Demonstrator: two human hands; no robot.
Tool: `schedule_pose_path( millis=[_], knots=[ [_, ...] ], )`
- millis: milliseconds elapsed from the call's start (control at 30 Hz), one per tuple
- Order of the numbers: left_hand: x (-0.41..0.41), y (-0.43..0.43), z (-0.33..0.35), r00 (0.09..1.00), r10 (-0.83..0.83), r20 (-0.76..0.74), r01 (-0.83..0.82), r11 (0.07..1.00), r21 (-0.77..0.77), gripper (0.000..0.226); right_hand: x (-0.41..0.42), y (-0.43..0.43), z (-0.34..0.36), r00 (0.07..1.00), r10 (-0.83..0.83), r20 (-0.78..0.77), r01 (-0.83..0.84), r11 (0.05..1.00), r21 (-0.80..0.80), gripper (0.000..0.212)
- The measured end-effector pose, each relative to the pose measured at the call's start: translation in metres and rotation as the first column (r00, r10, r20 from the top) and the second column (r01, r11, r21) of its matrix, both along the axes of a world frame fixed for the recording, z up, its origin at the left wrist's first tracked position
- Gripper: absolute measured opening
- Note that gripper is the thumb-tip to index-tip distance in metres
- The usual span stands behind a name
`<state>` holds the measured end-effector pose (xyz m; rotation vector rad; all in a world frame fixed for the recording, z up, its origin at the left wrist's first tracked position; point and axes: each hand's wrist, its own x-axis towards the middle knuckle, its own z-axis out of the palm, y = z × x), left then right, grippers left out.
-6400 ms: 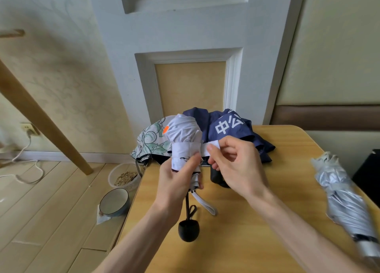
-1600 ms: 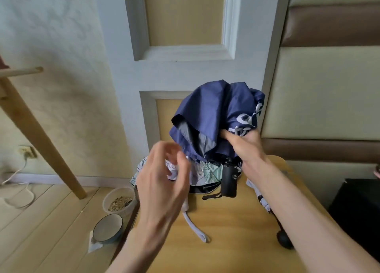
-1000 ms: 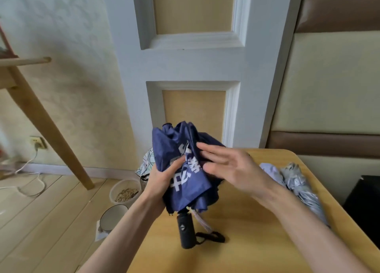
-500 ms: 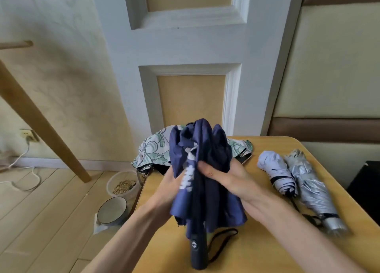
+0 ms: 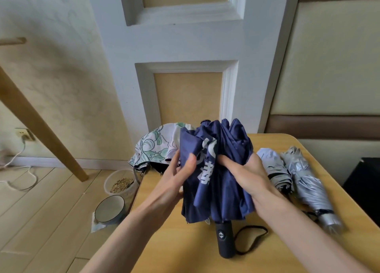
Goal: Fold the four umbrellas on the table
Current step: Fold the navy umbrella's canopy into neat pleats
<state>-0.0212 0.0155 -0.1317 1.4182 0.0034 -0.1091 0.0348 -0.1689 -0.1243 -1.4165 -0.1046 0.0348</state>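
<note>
White characters on navy umbrella (image 5: pixel 223 192), creased, not legible; small diamond mark on handle (image 5: pixel 225 243) button.

The navy umbrella (image 5: pixel 226 180) is thin cloth, mostly matt with a faint sheen along its folds, and carries flat white print. Its handle (image 5: pixel 225 242) is smooth, matt black plastic with a dull cord (image 5: pixel 255 227). The bench (image 5: pixel 174 252) is pale wood, smooth and satin. The silver umbrella (image 5: pixel 308 186) is crinkled, glossy, metallic-looking cloth. The pale lilac umbrella (image 5: pixel 273 170) and the floral umbrella (image 5: pixel 154 147) are matt cloth. On the wood-plank floor (image 5: pixel 41 211), the tub (image 5: pixel 119 180) is translucent plastic. The bowl (image 5: pixel 110 209) may be glazed ceramic, though it shows too small to be sure.
</note>
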Motion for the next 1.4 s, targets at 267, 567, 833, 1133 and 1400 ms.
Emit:
schedule_pose_path(
  millis=[267, 567, 833, 1133, 1400],
  knots=[
    [-0.011, -0.020, -0.003, 0.985, -0.088, -0.149, 0.038, 0.949, -0.312, 0.074, -0.012, 0.018, 0.000, 0.986, 0.164, -0.042, -0.145, 0.946, 0.290, 0.043],
    [-0.004, -0.021, -0.010, 0.983, 0.159, -0.089, -0.157, 0.987, 0.036, 0.060, -0.003, -0.005, 0.023, 0.928, 0.363, -0.082, -0.357, 0.931, 0.083, 0.057],
    [-0.007, -0.036, -0.021, 0.990, -0.003, 0.138, -0.032, 0.968, 0.248, 0.096, -0.007, 0.014, 0.014, 0.995, 0.081, -0.054, -0.081, 0.997, 0.003, 0.070],
    [-0.024, -0.051, -0.014, 0.992, -0.069, -0.102, 0.053, 0.987, -0.154, 0.050, -0.007, 0.011, 0.015, 0.999, 0.011, -0.050, -0.001, 0.978, 0.207, 0.050],
    [-0.018, -0.049, -0.017, 0.987, -0.034, -0.159, 0.013, 0.991, -0.132, 0.091, -0.002, 0.001, 0.022, 0.988, 0.123, 0.094, -0.128, 0.991, 0.043, 0.046]
  ],
)
